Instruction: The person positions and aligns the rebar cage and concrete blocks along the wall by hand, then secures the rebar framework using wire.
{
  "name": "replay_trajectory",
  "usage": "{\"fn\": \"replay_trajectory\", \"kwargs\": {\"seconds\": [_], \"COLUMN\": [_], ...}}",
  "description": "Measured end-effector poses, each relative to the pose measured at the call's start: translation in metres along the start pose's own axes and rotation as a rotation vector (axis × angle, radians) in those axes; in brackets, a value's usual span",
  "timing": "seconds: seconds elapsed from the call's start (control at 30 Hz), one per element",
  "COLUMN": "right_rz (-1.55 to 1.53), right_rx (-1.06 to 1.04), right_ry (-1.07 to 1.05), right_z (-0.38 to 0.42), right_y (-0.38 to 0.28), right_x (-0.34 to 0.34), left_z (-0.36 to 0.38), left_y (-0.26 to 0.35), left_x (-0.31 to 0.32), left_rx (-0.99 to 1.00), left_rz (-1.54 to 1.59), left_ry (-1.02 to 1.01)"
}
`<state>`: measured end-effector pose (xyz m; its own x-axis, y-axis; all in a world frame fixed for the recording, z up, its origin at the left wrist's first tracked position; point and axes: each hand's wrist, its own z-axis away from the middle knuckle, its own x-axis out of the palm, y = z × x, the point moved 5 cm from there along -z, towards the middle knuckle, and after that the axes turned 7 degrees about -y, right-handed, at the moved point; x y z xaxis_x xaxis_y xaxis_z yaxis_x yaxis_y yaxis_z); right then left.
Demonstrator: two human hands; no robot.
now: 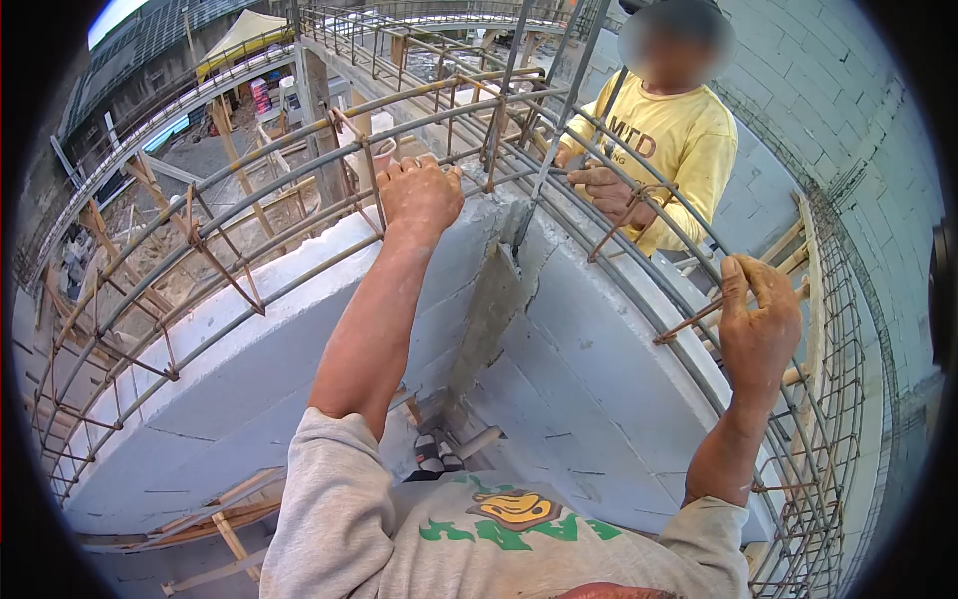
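Observation:
My left hand [421,200] is closed on the rebar cage [329,200] above the left wall, its fingers curled over a bar near the corner. My right hand [761,324] is closed at the cage above the right wall, with thumb and fingers on a long rebar [689,287]; the exact grip is partly hidden. A rusty stirrup [689,324] runs toward that hand. Both cages of long bars and thin stirrups lie along the tops of the pale block walls [599,379], meeting at a corner with upright bars [539,175].
A co-worker in a yellow shirt [689,140] stands beyond the right wall, hands near the cage. Grey mortar [484,319] fills the corner joint. Timber props [235,150] and a yellow-topped canopy [239,45] are at left. More rebar [843,399] curves along the right.

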<state>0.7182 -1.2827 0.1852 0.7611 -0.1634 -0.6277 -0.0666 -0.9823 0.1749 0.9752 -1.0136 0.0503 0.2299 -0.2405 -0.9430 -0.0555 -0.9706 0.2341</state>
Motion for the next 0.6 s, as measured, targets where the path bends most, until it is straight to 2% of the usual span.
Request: {"fn": "replay_trajectory", "kwargs": {"seconds": [0.1, 0.17, 0.2, 0.3, 0.37, 0.43, 0.53, 0.6], "right_rz": [-0.602, -0.844, -1.038, -1.428, -1.682, -1.738, -1.811, -1.834], "right_rx": [0.195, 0.132, 0.139, 0.34, 0.407, 0.612, 0.676, 0.691], "right_ry": [-0.179, -0.212, -0.228, -0.35, -0.296, -0.229, -0.149, -0.134], "right_z": [-0.063, -0.133, -0.167, -0.257, -0.286, -0.3, -0.313, -0.32], "right_y": [-0.014, -0.021, -0.025, -0.015, -0.024, -0.034, -0.038, -0.041], "right_x": [-0.013, 0.012, 0.031, 0.116, 0.162, 0.195, 0.241, 0.257], "left_z": [0.002, 0.002, 0.002, 0.004, 0.006, 0.005, 0.008, 0.007], "left_y": [0.001, 0.001, 0.0, 0.003, 0.001, 0.001, 0.003, 0.003], "left_x": [-0.001, 0.001, 0.003, 0.0, 0.0, -0.002, -0.008, -0.005], "left_rx": [0.0, 0.018, 0.021, 0.029, 0.032, 0.031, 0.033, 0.039], "left_rz": [-0.002, 0.005, 0.013, 0.021, 0.048, 0.062, 0.082, 0.079], "left_ry": [0.006, 0.039, 0.062, 0.084, 0.107, 0.06, -0.031, 0.009]}}
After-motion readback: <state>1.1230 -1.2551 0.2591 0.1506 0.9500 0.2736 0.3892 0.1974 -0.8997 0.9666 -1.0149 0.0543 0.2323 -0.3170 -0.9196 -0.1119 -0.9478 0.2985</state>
